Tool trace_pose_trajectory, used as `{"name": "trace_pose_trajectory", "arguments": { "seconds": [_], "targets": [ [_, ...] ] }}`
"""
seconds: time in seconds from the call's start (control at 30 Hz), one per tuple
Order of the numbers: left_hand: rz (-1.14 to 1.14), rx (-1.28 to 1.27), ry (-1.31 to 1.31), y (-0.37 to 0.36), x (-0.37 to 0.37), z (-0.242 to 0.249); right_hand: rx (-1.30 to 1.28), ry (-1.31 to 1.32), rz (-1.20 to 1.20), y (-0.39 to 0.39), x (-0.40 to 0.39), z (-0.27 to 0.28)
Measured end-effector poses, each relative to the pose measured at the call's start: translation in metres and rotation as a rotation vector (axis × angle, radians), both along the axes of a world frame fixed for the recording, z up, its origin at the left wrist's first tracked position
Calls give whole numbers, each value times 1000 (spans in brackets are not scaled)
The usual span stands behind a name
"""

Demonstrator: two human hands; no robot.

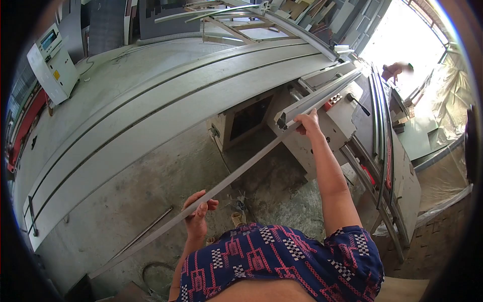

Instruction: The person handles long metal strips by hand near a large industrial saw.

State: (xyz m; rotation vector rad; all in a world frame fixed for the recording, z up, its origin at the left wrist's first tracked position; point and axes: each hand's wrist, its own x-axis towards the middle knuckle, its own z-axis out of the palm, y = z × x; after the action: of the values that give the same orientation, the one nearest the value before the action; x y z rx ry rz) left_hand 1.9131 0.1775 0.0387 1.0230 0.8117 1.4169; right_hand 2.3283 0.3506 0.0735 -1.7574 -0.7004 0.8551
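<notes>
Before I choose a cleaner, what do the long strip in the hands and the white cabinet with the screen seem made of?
The long strip looks like matte grey metal, perhaps aluminium, from its straight, narrow, even surface; coated board remains possible. The white cabinet seems painted sheet metal, judging by its smooth, flat panels.

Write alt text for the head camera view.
A person's left hand and right hand hold a long, thin pale strip, slanting across the view before a long grooved table. A white cabinet stands upper left.
</notes>
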Motion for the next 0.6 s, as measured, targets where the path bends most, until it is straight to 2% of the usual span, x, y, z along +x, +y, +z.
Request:
{"name": "trace_pose_trajectory", "arguments": {
  "seconds": [0.13,0.3,0.43,0.47,0.5,0.53,0.57,0.6],
  "targets": [
    [-67,8,-30,-5,-17,8,16,9,-31,4,5,-2],
    [26,-24,-107,-32,-64,0,57,3,-65,7,5,-9],
    [78,-2,-226,-44,-98,-21,125,54,-35,11,16,-26],
    [82,-26,-263,-46,-100,-16,141,123,38,11,25,-30],
    [99,-45,-302,-44,-96,-8,134,84,-22,14,31,-38],
    [157,-42,-278,-49,-107,-9,162,158,-9,17,31,-39],
    [112,-77,-266,-38,-105,-15,189,233,2,25,29,-39],
    [86,-91,-271,-35,-105,-11,128,138,59,30,52,-50]
  ]
}}
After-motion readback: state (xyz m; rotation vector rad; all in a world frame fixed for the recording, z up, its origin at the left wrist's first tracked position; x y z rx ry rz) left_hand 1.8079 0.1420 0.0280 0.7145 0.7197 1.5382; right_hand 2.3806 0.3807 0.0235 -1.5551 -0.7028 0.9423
